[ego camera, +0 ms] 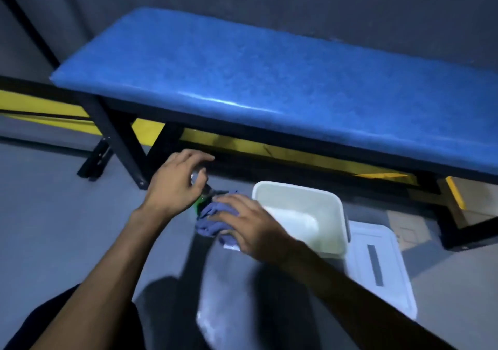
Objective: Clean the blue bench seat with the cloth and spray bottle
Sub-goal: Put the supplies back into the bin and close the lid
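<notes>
Black steel legs carry the frame at the far left, standing on a grey floor with a yellow band running behind them. Across the far side stretches the blue bench seat, padded and glossy, bare on top, well apart from both hands. Nearer, the left hand reaches down with fingers curled loosely over the top of the spray bottle; only a clear neck and a green patch of it peek out below the thumb, and I cannot tell whether the grip has closed. Just right of that, touching the bottle, lies the bunched purple-blue cloth. The right hand rests on it, fingers spread fairly flat over the cloth's right part, fingertips pressing into the folds. Beside that hand stands a white plastic tub, open, and to its right a white lid lies flat with a grey slot. Everything is slightly blurred.
</notes>
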